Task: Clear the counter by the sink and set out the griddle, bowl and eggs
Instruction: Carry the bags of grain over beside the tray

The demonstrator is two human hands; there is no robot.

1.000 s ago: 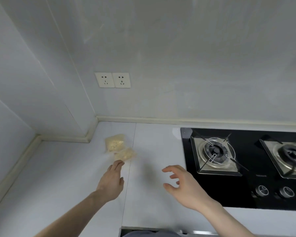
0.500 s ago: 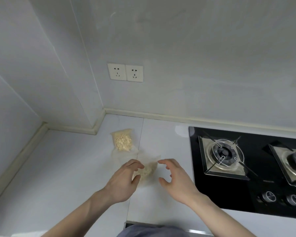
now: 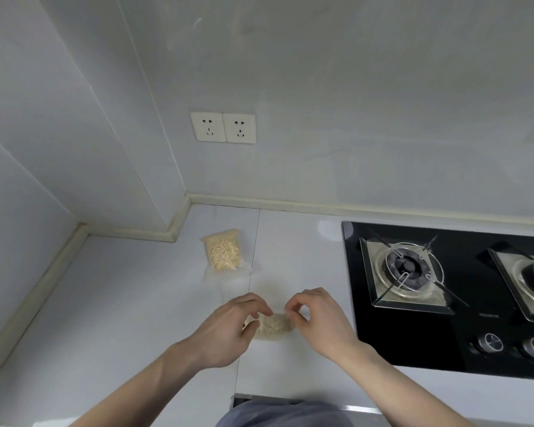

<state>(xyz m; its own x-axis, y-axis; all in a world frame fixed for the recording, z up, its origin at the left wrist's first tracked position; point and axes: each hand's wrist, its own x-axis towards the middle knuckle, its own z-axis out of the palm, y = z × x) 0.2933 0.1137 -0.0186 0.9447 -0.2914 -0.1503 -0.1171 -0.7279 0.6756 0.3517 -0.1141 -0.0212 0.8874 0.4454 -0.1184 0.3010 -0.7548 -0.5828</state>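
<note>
The counter (image 3: 74,318) runs from the left wall corner to the gas hob on the right. No sink, griddle, bowl or eggs appear in this view, so their positions cannot be stated; none of them has been set out within the visible area.

Far packet (image 3: 222,252): a clear sealed packet of pale, flaky dry food lies flat near the inside wall corner, touching nothing but the counter. It is not yet cleared.

Left hand (image 3: 225,331): fingers curled, fingertips and thumb pinching the left edge of the near packet (image 3: 273,325).

Near packet: same contents as the first, positioned between the two hands on or just above the counter; which of the two cannot be told.

Right hand (image 3: 318,318): thumb and forefinger pinch the packet's right upper edge, the remaining fingers loosely curled.

Gas hob (image 3: 413,334): black glass, two burners, two knobs, nothing standing on it.

Status, as a judgement: the clearing stage is in progress with one packet in hand and one remaining. The setting-out stage shows no sign of having begun.
</note>
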